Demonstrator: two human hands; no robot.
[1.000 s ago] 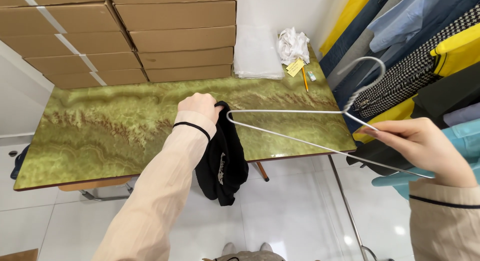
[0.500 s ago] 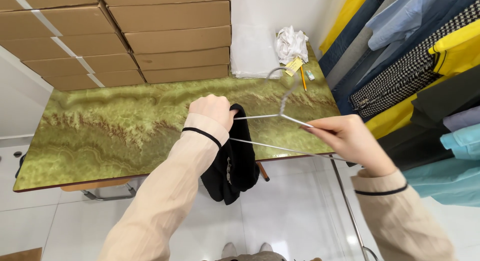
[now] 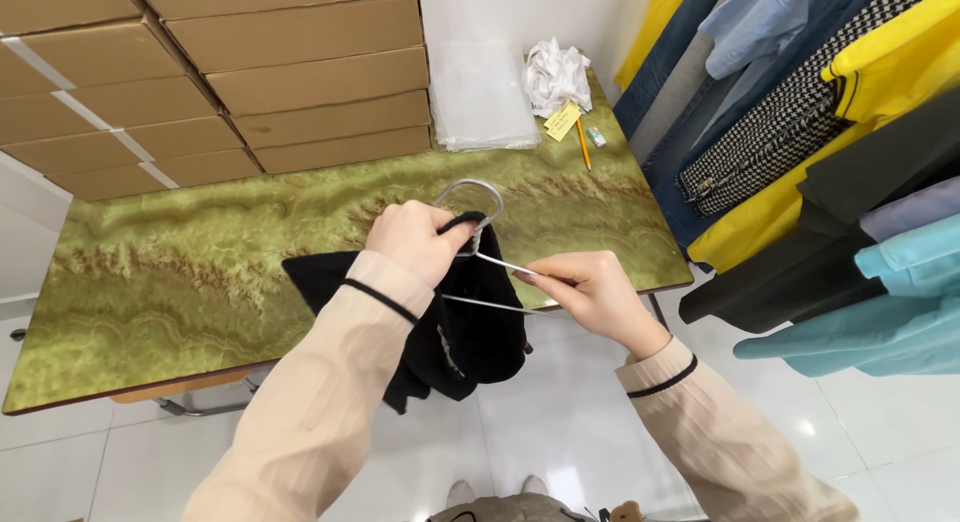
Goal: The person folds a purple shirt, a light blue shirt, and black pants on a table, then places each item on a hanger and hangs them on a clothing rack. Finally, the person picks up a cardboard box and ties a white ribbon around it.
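My left hand (image 3: 415, 240) grips the top of a black garment (image 3: 470, 332) at the front edge of a green marbled table (image 3: 180, 282). The cloth hangs over the edge, with one part spread on the tabletop. A metal wire hanger (image 3: 472, 194) runs into the garment; its hook sticks out just above my left hand. My right hand (image 3: 585, 287) pinches the hanger's wires to the right of the garment.
Cardboard boxes (image 3: 250, 72) are stacked at the table's back. A clear plastic bag (image 3: 480, 97), crumpled white paper (image 3: 556, 74), a yellow tag and a pencil (image 3: 581, 142) lie at the far right corner. Hung clothes (image 3: 800, 142) fill the right side. White tiled floor lies below.
The hanger has turned and gone into the black garment, its hook now by my left hand. My right hand moved left, closer to the garment. The garment is partly spread on the table.
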